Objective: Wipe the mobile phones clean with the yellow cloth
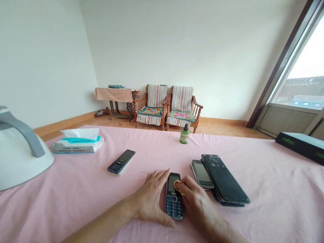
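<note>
One camera sits on the person's head and looks forward and slightly down across the pink table toward the far wall and two chairs. The left hand and right hand lie closest, at the bottom edge. The window falls at the right.

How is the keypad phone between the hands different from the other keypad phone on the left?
The near phone is touched by the left hand and right hand; the far phone lies untouched. The near phone points straight away; the far phone lies diagonally. Both are dark keypad phones, face up.
</note>
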`<state>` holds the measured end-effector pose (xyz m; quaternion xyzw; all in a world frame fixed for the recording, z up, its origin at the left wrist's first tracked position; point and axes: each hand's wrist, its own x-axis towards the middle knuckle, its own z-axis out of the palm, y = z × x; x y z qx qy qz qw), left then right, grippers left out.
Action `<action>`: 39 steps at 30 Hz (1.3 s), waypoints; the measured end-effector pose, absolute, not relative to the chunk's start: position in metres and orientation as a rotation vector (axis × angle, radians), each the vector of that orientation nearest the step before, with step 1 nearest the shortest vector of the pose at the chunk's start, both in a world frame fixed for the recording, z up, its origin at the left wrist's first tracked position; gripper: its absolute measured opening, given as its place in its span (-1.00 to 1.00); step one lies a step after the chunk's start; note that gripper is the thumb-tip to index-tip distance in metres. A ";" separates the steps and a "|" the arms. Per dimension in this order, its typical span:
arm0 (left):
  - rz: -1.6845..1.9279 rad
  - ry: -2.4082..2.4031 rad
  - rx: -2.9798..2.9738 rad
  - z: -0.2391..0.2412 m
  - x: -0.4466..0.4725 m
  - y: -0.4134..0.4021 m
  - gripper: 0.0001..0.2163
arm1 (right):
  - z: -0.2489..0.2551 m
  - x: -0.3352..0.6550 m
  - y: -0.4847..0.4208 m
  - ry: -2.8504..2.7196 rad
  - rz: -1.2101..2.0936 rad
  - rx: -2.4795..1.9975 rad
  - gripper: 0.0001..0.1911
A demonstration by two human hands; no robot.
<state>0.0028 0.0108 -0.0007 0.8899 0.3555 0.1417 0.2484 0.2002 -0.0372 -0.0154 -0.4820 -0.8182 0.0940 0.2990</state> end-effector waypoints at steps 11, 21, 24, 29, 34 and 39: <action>0.476 0.982 2.414 0.003 0.007 0.013 0.04 | -0.002 0.188 -0.009 -2.202 0.084 -1.487 -0.77; 0.420 1.074 2.419 0.008 0.012 0.016 -0.03 | -0.005 0.183 -0.012 -2.148 0.173 -1.520 -0.75; 0.414 1.082 2.412 0.008 0.012 0.016 -0.03 | -0.005 0.182 -0.011 -2.153 0.159 -1.512 -0.74; 0.406 1.093 2.416 0.007 0.012 0.016 0.00 | -0.006 0.181 -0.013 -2.137 0.177 -1.522 -0.75; 0.426 1.080 2.411 0.007 0.012 0.015 -0.05 | -0.005 0.181 -0.014 -2.136 0.163 -1.538 -0.75; 0.373 1.130 2.402 0.011 0.013 0.014 0.00 | -0.005 0.180 -0.015 -2.135 0.208 -1.541 -0.74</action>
